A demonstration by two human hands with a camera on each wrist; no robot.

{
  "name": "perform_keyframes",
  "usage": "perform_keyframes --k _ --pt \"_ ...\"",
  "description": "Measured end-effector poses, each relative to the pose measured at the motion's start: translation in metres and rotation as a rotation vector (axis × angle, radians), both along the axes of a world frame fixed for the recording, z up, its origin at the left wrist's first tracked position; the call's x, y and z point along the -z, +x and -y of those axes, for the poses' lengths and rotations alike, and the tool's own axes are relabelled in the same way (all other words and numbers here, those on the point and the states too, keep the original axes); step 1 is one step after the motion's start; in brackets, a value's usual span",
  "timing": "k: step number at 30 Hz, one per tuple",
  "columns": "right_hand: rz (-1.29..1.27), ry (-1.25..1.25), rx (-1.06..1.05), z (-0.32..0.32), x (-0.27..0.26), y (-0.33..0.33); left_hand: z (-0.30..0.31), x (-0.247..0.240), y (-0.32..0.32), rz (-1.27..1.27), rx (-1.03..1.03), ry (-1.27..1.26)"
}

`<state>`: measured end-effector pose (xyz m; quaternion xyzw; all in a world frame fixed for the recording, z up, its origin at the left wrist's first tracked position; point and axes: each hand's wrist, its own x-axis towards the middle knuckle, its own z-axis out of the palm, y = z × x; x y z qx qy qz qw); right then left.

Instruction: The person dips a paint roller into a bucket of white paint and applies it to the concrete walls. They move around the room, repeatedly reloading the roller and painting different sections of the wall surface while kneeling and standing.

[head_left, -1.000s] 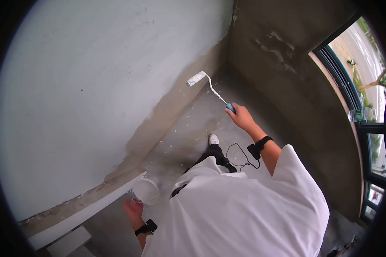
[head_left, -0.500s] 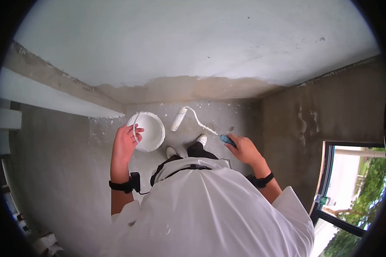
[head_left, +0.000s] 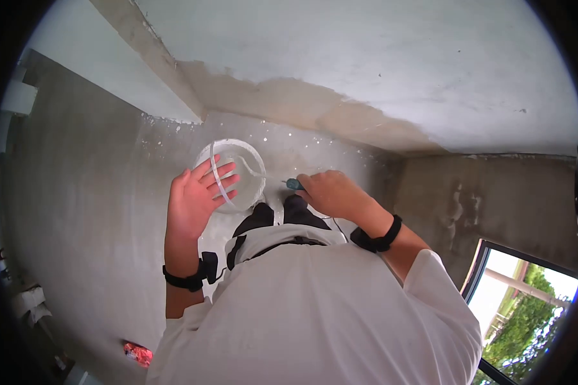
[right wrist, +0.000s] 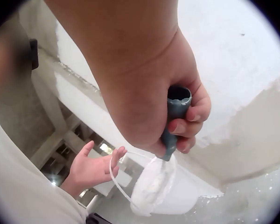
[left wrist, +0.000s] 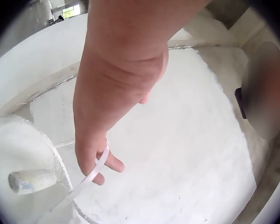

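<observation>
In the head view my right hand grips the blue-grey handle of a paint roller. Its white frame reaches into a white bucket, and the left wrist view shows the roller sleeve inside the bucket wall. My left hand is held palm up with fingers spread and nearly straight, and the bucket's thin white handle lies across them. Seen from the right wrist, the bucket tilts, its inside coated thick white.
A half-painted wall rises ahead, bare brown along its base. White specks dot the grey floor. A window opens at lower right, and a red packet lies behind at lower left. My feet stand right beside the bucket.
The head view has swung from the wall corner toward the bucket. My right hand has brought the roller from beside the wall base into the bucket, while my left fingers have spread under the bucket handle.
</observation>
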<state>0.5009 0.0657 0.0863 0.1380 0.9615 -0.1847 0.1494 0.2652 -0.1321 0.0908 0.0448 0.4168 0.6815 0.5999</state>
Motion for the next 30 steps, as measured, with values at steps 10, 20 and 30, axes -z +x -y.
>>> perform_keyframes --k 10,20,30 --pt "0.050 -0.042 -0.086 0.048 -0.009 -0.065 0.038 -0.022 -0.029 -0.044 -0.036 0.036" --pt "0.224 0.068 -0.095 0.036 -0.096 -0.035 0.035 -0.028 -0.029 -0.097 -0.086 0.078" --pt "-0.071 0.123 -0.005 0.075 -0.038 -0.046 0.038 -0.043 -0.024 -0.173 -0.016 0.163"
